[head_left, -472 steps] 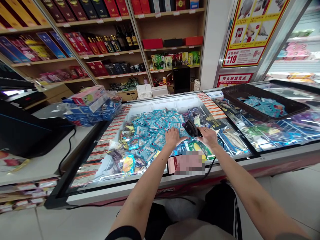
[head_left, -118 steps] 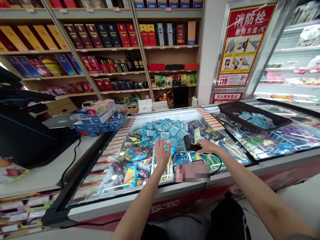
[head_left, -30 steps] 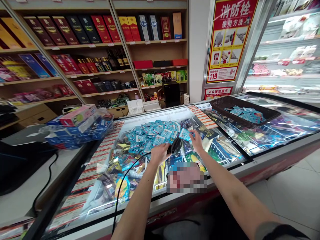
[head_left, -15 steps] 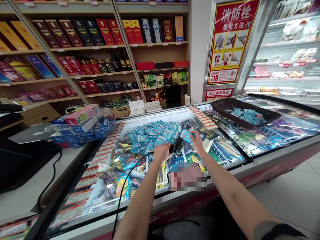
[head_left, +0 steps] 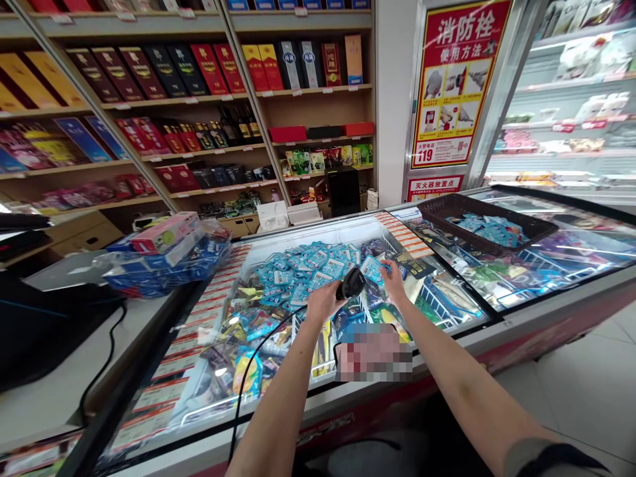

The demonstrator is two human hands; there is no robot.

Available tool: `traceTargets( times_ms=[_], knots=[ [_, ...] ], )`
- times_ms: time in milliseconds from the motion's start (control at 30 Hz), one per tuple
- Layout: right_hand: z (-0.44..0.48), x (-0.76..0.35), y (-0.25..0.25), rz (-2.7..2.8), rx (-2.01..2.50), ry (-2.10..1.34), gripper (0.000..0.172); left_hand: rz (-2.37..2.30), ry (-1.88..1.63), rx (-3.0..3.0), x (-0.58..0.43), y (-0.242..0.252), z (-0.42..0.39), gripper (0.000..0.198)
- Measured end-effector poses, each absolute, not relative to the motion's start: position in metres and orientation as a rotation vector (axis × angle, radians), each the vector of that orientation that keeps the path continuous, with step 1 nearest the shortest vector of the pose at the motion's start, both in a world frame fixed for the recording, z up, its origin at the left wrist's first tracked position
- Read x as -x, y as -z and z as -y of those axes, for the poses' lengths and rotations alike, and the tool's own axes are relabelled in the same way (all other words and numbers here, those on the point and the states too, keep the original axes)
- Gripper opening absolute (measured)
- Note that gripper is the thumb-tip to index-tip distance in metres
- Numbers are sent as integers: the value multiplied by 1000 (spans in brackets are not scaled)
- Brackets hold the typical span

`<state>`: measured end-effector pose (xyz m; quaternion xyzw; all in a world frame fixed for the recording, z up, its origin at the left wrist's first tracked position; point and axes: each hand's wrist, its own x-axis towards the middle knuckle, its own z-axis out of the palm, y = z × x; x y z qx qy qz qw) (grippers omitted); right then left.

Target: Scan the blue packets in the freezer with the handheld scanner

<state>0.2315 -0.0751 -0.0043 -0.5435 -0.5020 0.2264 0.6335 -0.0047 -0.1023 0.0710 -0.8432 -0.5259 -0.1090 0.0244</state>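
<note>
The left hand [head_left: 324,301] is curled round the handle of a black handheld barcode scanner [head_left: 352,283], its fingers closed on the grip. The scanner's head tilts up and to the right, just beside a small light-blue packet [head_left: 371,269]. The right hand [head_left: 394,281] pinches that packet by its right edge between thumb and fingers; how the remaining fingers are bent is hard to tell. A black cable [head_left: 243,379] runs from the scanner handle down along the left forearm.

Behind and to the left of the held packet, a heap of similar light-blue packets [head_left: 308,266] spreads over the glass top of a chest freezer [head_left: 462,346]. Further right, a dark brown tray [head_left: 540,226] sits on the freezer with more blue packets [head_left: 489,230] in it. Near the front edge, below both hands, lies a flat, dark-rimmed item [head_left: 373,352] with its face pixelated. A plastic-wrapped bundle of blue boxes [head_left: 154,271] stands at the left, a pink box [head_left: 166,233] on top. A red and yellow fire hydrant poster [head_left: 454,86] hangs behind the freezer, right of the stocked shelves [head_left: 318,111]
</note>
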Motion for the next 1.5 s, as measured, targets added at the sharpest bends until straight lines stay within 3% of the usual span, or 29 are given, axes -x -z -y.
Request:
traceTargets(
  times_ms=[533,900,1300,1400,1500],
  knots=[
    [65,-232,16,1082,1260,-486,39,1630,354,2628,7,-80,108,38],
    [64,-282,27,979,1541,-135,37,1907,589,2598,22,-89,102,47],
    [85,-242,1,1243,1668,148,31,1980,742,2600,31,-89,95,52],
    [88,-217,-6,1531,1655,-50,16,1995,780,2574,35,-85,95,54],
    [88,-187,-11,1730,1668,-193,23,1995,849,2555,41,-81,97,56]
  ],
)
